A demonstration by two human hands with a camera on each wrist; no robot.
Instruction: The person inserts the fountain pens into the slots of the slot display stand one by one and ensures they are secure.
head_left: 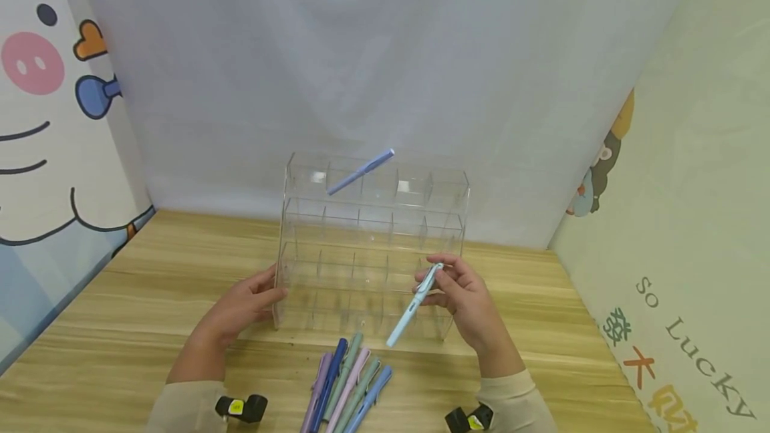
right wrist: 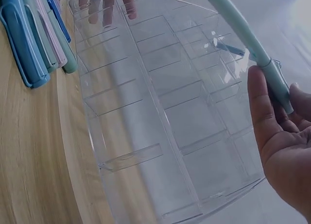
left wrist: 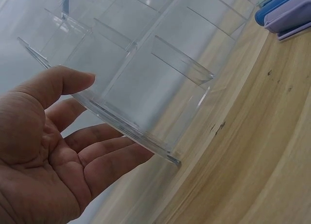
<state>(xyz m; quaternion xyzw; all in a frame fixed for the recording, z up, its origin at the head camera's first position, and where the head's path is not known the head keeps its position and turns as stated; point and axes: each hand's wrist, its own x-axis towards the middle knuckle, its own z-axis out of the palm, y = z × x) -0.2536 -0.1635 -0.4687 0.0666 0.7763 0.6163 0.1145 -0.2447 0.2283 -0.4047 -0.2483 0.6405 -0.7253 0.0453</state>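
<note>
A clear acrylic pen rack (head_left: 373,272) with rows of small compartments stands upright on the table. My left hand (head_left: 243,306) holds its left side edge, thumb in front and fingers behind, as the left wrist view shows. In my right hand (head_left: 460,296) a light blue pen (head_left: 412,313) is pinched near its clip end, slanting down to the left in front of the rack's lower right part. A periwinkle pen (head_left: 361,172) leans tilted in the top row. Below the rack several pens (head_left: 345,386) in purple, navy, green, pink and blue lie side by side.
The wooden table (head_left: 120,313) runs back to a white curtain (head_left: 385,52). A cartoon-printed panel (head_left: 36,132) borders the left side and a pale green wall with lettering (head_left: 680,186) the right. Each wrist wears a small black camera (head_left: 243,408).
</note>
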